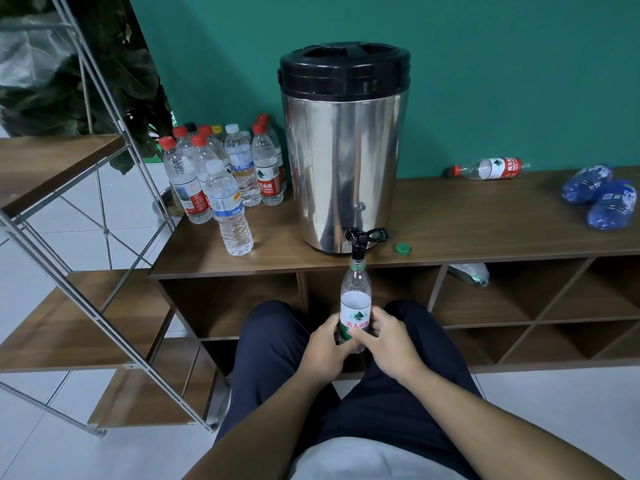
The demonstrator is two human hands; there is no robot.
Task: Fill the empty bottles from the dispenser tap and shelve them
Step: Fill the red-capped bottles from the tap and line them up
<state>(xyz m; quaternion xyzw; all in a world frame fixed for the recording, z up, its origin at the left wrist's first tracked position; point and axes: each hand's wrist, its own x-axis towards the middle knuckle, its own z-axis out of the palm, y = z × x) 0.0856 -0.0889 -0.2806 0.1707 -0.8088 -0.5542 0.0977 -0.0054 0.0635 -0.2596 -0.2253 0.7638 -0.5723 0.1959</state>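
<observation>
Both the left hand (323,346) and the right hand (388,341) wrap their fingers around an uncapped clear plastic bottle with a green-and-white label (355,306). It stands upright, mouth directly under the black tap (358,241) of the steel cylindrical dispenser (343,150) on the brown wooden desk (467,220). A green cap (402,248) lies just right of the tap, and capped bottles (225,174) cluster left of the dispenser.

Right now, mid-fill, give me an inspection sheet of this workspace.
Surface: wooden cabinet top, cubbies below.
Job's things: green-label bottle uncapped, mouth under the dispenser tap; its green cap lies beside the dispenser.
Clutter: capped bottles left of the dispenser; one bottle lying down; two blue bottles at right.
Hands: left hand and right hand grip the bottle.
Cables: nothing seen.
Surroundings: green wall, metal-frame shelf, plant.
</observation>
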